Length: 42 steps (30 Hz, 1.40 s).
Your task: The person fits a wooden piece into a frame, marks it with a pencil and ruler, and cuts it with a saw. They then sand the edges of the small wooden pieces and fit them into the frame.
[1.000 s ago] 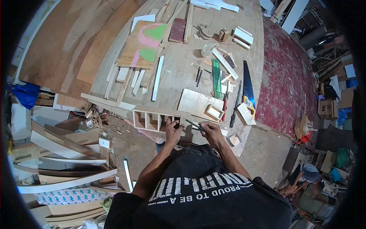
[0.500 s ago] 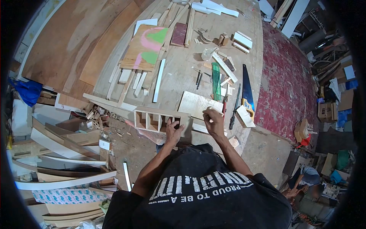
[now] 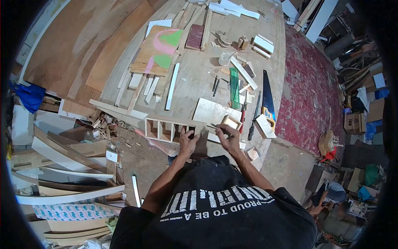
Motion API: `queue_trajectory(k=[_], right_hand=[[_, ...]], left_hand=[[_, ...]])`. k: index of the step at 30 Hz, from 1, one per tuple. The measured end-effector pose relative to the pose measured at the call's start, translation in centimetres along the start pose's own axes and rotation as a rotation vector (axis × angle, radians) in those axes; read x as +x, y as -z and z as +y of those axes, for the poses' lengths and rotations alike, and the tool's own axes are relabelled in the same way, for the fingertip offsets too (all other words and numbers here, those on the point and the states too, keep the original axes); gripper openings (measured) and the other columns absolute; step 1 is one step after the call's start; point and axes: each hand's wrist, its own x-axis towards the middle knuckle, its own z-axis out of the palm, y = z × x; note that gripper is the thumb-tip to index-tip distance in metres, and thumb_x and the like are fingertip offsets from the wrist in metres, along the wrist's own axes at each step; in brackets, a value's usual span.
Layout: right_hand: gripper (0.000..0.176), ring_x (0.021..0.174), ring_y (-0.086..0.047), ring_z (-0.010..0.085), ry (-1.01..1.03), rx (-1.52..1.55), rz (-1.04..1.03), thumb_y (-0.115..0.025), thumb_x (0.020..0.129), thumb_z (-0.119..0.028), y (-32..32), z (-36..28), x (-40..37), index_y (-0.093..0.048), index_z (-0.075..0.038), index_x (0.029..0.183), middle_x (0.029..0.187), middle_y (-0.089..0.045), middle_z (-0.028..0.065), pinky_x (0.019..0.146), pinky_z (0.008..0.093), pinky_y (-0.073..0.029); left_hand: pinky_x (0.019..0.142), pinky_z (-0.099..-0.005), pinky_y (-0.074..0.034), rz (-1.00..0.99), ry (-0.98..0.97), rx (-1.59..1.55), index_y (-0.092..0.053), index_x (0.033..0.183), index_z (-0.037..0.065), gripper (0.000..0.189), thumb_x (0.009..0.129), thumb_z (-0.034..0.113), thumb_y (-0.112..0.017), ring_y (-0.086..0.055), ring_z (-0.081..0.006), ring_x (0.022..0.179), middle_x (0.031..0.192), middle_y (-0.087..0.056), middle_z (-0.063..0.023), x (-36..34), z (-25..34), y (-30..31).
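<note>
At the near edge of the workbench lies a small wooden frame with compartments (image 3: 159, 121). My left hand (image 3: 188, 142) grips its right part, the fingers reaching into a compartment. To the right, my right hand (image 3: 227, 137) is closed with fingertips pinched together, pointing at the frame's right end; what it holds is too small to name. Just beyond the right hand a small open wooden box (image 3: 231, 121) rests on a pale wooden board (image 3: 207, 111).
Right of the board are a green strip (image 3: 234, 88), a handsaw (image 3: 268, 95) and a dark file-like tool (image 3: 255, 116). A pink-and-green painted board (image 3: 155, 50) lies farther left. Another person (image 3: 329, 193) crouches at the lower right.
My right hand has moved a little left and toward me, off the small box, which is now in plain view. My left hand stays at the frame.
</note>
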Motion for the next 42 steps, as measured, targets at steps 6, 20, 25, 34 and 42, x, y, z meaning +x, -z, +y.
queue_trajectory(k=[6,20,25,34,42], right_hand=[[0.015,0.084,-0.071,0.0218,0.102,-0.021,-0.103,-0.067,0.086,0.001,-1.4,-0.7,-1.4,-0.066,0.005,0.100,0.092,-0.072,0.0156,0.075,0.0302,-0.055],[0.027,0.086,-0.071,0.0315,0.185,-0.096,-0.192,-0.067,0.084,0.000,-1.6,0.3,-1.4,-0.061,0.001,0.111,0.099,-0.069,0.0187,0.069,0.0351,-0.056],[0.027,0.086,-0.070,0.0345,0.208,-0.107,-0.180,-0.067,0.084,0.000,-1.6,0.4,-1.3,-0.060,0.001,0.110,0.097,-0.068,0.0195,0.072,0.0377,-0.055],[0.023,0.086,-0.070,0.0333,0.172,-0.102,-0.169,-0.067,0.085,0.000,-1.8,0.1,-1.8,-0.061,0.001,0.107,0.096,-0.069,0.0193,0.072,0.0376,-0.055],[0.021,0.085,-0.070,0.0317,0.144,-0.095,-0.165,-0.066,0.086,0.001,-1.8,0.1,-1.7,-0.061,0.002,0.106,0.096,-0.069,0.0188,0.073,0.0358,-0.055]], left_hand=[[0.104,-0.0389,-0.041,0.072,-0.011,0.029,-0.069,0.105,-0.005,0.034,0.081,0.017,-0.075,-0.044,-0.0368,0.132,0.144,-0.041,-0.0263,-0.1,0.0,-0.1],[0.097,-0.0382,-0.045,0.071,-0.080,0.029,-0.069,0.102,-0.006,0.034,0.080,0.019,-0.075,-0.052,-0.0347,0.119,0.131,-0.048,-0.0218,-0.1,0.1,-0.2],[0.103,-0.0388,-0.042,0.052,-0.025,0.029,-0.068,0.105,-0.008,0.040,0.078,0.020,-0.077,-0.048,-0.0360,0.125,0.137,-0.045,-0.0238,0.0,0.3,0.0],[0.094,-0.0377,-0.046,0.110,-0.090,0.042,-0.069,0.101,-0.006,0.031,0.080,0.016,-0.075,-0.053,-0.0326,0.116,0.126,-0.051,-0.0186,0.1,-0.8,-0.6],[0.108,-0.0398,-0.038,0.018,-0.013,-0.008,-0.066,0.109,-0.011,0.049,0.078,0.025,-0.078,-0.046,-0.0395,0.129,0.141,-0.045,-0.0293,-0.5,1.2,0.4]])
